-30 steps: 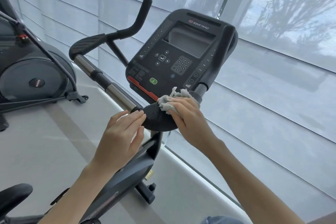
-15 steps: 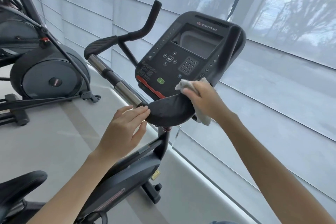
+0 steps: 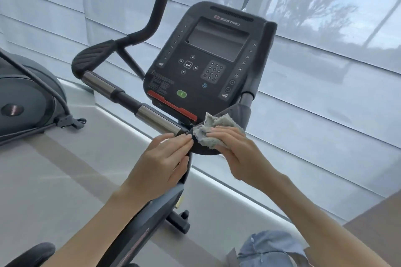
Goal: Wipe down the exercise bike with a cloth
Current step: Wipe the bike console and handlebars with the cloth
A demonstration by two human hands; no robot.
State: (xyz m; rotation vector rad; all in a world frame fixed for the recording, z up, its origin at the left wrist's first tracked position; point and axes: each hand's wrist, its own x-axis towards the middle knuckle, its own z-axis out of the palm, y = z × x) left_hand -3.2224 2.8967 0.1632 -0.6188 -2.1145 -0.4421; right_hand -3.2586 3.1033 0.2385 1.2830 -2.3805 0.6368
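Middle of the frame, the right hand (image 3: 236, 154) pins the bunched cloth (image 3: 208, 132) under fingers and thumb on the exercise bike (image 3: 128, 98)'s centre pad (image 3: 205, 151), the left hand (image 3: 165, 158) lies flat beside it holding nothing, and tbh a sloppy upward swipe could mash the console buttons (image 3: 188, 64) just above.

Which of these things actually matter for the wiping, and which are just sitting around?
In the job: the grey cloth, the right hand holding it on the bike's centre pad, the left hand resting on the handlebar, the console.
Just around: the other machine on the left, the window blinds, the blue garment at the bottom.
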